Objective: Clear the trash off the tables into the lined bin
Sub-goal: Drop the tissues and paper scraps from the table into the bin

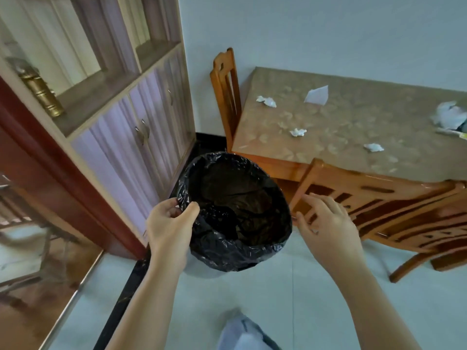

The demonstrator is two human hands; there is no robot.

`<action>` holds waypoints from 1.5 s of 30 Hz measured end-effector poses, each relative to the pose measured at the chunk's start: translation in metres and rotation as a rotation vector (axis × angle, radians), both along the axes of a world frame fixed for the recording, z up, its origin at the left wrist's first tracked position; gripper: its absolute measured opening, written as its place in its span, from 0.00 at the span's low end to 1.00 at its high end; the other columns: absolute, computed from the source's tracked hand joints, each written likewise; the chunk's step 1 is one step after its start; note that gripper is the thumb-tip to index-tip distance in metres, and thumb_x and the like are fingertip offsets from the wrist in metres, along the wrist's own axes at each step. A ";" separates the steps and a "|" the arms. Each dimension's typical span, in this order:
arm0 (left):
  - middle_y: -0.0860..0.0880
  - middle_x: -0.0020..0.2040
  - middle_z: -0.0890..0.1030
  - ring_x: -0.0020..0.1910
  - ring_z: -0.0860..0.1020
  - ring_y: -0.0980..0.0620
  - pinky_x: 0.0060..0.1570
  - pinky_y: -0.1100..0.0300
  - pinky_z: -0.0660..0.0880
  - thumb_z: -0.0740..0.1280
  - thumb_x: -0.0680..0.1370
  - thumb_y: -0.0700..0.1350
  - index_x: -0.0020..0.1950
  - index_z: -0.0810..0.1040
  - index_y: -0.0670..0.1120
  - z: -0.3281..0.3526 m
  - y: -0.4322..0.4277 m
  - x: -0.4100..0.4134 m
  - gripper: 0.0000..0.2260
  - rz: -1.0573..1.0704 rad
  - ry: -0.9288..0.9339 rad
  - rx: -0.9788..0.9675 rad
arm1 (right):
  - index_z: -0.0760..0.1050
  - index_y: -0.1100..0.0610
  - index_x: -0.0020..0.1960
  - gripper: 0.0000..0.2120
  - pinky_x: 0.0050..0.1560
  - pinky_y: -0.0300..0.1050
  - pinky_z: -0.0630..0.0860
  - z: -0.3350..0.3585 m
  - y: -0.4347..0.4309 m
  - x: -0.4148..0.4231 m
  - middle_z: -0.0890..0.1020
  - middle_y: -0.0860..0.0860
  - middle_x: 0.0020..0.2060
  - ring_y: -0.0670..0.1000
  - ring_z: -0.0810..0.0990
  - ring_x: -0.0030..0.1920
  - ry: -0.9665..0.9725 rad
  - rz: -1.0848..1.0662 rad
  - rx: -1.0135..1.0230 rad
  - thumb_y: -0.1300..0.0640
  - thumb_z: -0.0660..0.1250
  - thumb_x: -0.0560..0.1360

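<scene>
The lined bin point(235, 210) stands on the tiled floor at the corner of the table point(353, 137), its black liner point(227, 248) folded over the rim and, as far as the dark interior shows, empty. Your left hand point(169, 223) pinches the liner's near-left edge between thumb and fingers, while your right hand point(326, 223) hovers just beside the right rim, fingers point(310, 200) spread and holding nothing. To finish well, seat the plastic evenly round the rim before letting go, so it will not slip in. On the table, well apart from both hands, lie 3 crumpled tissues point(298, 132), a folded paper point(317, 95) and a wrapper heap point(449, 117) at the right edge
</scene>
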State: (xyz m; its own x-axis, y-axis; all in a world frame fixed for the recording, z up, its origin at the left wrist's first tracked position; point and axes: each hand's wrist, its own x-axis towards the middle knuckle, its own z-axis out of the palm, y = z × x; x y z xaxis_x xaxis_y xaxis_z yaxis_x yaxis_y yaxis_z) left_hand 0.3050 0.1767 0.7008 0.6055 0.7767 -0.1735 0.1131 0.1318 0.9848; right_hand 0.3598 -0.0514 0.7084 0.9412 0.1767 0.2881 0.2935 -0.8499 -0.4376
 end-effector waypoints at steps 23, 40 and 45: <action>0.55 0.28 0.79 0.33 0.79 0.53 0.35 0.60 0.78 0.71 0.68 0.42 0.35 0.81 0.55 0.026 0.112 0.440 0.07 -0.428 -0.144 0.154 | 0.72 0.56 0.59 0.15 0.42 0.47 0.73 -0.046 0.086 0.387 0.78 0.57 0.53 0.59 0.76 0.52 0.123 -0.403 0.062 0.55 0.64 0.73; 0.55 0.40 0.80 0.36 0.78 0.65 0.34 0.73 0.72 0.72 0.69 0.42 0.47 0.77 0.51 0.016 0.074 0.587 0.09 -0.501 -0.121 0.409 | 0.72 0.55 0.59 0.17 0.35 0.45 0.69 -0.147 0.038 0.530 0.74 0.56 0.50 0.54 0.72 0.41 0.493 -0.569 0.201 0.58 0.66 0.71; 0.55 0.37 0.78 0.34 0.76 0.65 0.33 0.73 0.71 0.73 0.69 0.44 0.43 0.74 0.57 0.013 0.068 0.598 0.11 -0.473 -0.095 0.437 | 0.73 0.58 0.57 0.14 0.38 0.48 0.71 -0.164 0.039 0.539 0.69 0.55 0.48 0.56 0.72 0.38 0.526 -0.594 0.264 0.60 0.64 0.72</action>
State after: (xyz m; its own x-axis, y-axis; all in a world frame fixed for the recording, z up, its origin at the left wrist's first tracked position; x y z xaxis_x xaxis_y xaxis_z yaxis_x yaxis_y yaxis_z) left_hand 0.9026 0.2450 0.7143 0.8965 0.4093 0.1697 -0.0300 -0.3261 0.9449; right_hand 0.8991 -0.0125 0.5448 0.8797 -0.4027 -0.2530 -0.4693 -0.6493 -0.5985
